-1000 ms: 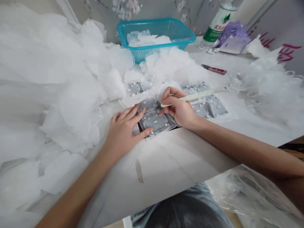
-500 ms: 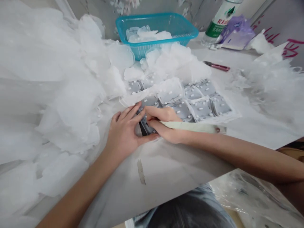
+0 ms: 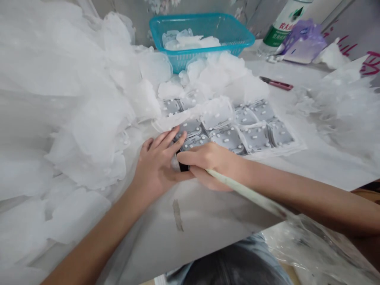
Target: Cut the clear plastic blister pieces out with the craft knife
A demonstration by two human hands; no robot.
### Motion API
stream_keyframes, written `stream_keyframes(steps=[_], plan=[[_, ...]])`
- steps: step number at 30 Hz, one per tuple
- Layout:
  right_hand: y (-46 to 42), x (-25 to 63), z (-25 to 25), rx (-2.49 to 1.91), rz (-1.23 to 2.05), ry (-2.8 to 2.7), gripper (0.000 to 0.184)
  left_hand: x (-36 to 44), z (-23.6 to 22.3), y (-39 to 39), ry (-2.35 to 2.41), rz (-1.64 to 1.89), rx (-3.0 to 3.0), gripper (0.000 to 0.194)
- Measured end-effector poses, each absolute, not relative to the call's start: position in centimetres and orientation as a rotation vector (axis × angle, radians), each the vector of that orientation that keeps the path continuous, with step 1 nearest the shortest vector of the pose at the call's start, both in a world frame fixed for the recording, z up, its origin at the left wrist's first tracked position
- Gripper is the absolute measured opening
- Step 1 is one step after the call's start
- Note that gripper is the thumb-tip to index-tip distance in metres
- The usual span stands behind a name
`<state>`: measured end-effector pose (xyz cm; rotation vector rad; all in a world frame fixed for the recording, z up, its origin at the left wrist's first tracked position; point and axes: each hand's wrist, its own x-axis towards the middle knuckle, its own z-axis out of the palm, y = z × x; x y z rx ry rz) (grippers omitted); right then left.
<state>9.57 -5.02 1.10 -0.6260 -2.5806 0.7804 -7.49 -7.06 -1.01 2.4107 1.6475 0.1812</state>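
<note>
My left hand (image 3: 157, 162) lies with fingers spread at the left end of a sheet of grey panels dotted with small white pieces (image 3: 227, 140). Its thumb and fingers frame the nearest left corner. My right hand (image 3: 208, 162) is closed around a long, flat, pale green tool that looks like tweezers (image 3: 243, 188), its back end slanting down to the right. The tool's tip is hidden under my fingers. Between my two hands shows a small black patch (image 3: 183, 166). A loose translucent white film piece (image 3: 218, 113) lies across the panels.
Piles of translucent white film pieces (image 3: 89, 122) cover the left side and behind the sheet. A blue basket (image 3: 204, 51) holds more. At the right are small snips (image 3: 277, 84), a water bottle (image 3: 277, 33), a purple packet (image 3: 305, 41) and a heap of clear film (image 3: 347, 114).
My right hand has turned and shifted slightly toward me, and the tweezers' back end has swung down toward me. The left hand stays nearly in place; the view has shifted slightly.
</note>
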Motion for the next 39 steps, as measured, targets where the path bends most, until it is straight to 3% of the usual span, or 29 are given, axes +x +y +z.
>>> stream_keyframes(steps=[9,20,27,30,34,37,39], plan=[[-5.4,9.5,-0.9,-0.82,0.952,-2.084,0.016,-7.5,-1.0,-7.2,1.631,0.268,2.454,0.085],[-4.6,10.1,1.5,-0.72,1.04,-2.48,0.015,-7.5,-1.1,-7.0,1.643,0.176,2.456,0.084],[-5.6,9.7,-0.1,-0.687,0.547,-2.761,0.017,-8.0,-1.4,-6.8,1.621,0.129,2.53,0.074],[-5.8,9.4,0.4,-0.568,0.394,-2.991,0.027,-8.3,-1.6,-6.7,1.634,0.165,2.576,0.065],[-5.1,10.4,1.9,-0.438,0.754,-2.878,0.017,-8.3,-1.6,-6.5,1.59,0.207,2.596,0.067],[-4.3,12.1,2.3,-0.606,1.008,-2.391,0.009,-8.3,-1.3,-6.6,1.585,0.217,2.577,0.075],[-3.5,12.9,1.8,-0.802,1.1,-1.967,0.01,-8.3,-1.1,-6.8,1.574,0.232,2.594,0.066]])
